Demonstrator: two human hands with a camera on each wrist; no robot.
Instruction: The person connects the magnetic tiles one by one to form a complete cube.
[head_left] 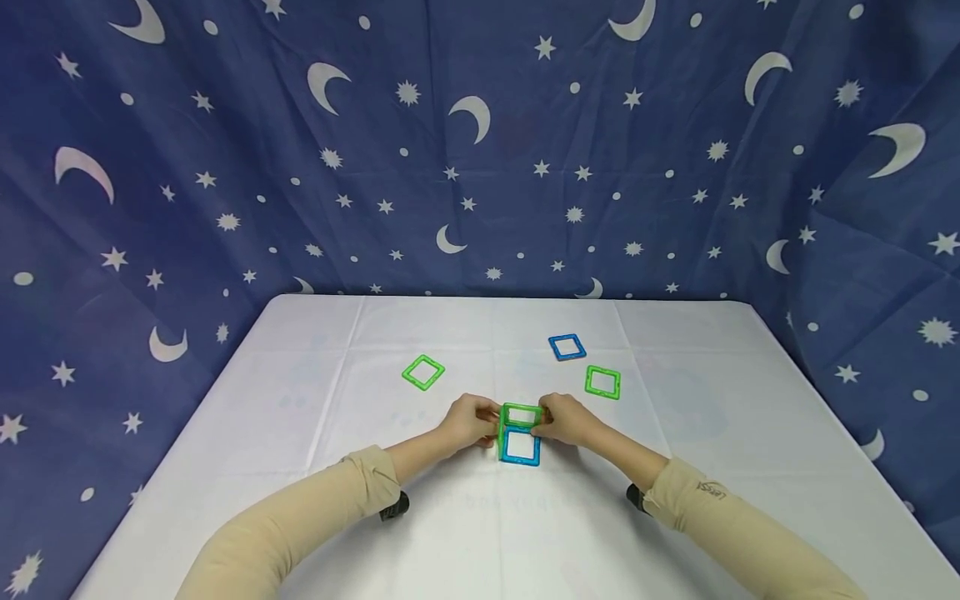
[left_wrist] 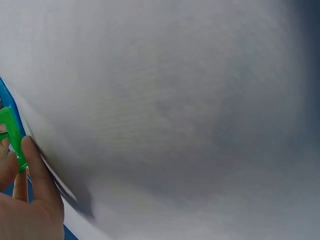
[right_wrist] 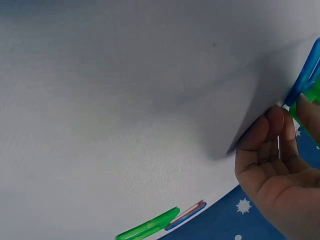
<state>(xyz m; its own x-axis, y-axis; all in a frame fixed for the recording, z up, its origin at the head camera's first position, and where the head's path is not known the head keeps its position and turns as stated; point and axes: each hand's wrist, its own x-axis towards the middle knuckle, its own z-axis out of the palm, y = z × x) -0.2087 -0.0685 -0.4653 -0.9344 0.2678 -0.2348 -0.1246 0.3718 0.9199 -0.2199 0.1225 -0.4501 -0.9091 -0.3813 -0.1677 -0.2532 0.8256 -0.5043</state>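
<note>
A person's left hand and right hand have a little build between them, near the middle of the desk. The build has 3 see-through squares that I can see: a top green square, a side green square on the left, and a front blue square. They touch at their edges. I cannot tell if the build sits flat on the desk.

The left fingers grasp the green edge on the left side, with the thumb on the near side of it. The right fingers pinch the build at its right side, up by the corner where green and blue meet.

3 more squares lie loose on the desk, past the hands. 1 is a left loose green square, turned like a diamond. The other 2 are over to the right: a loose blue square at the back, and a right loose green square near it, a bit closer to the right hand.

The 2 tan sleeves are pushed up. Behind the desk hangs a blue curtain with white moons and stars.
</note>
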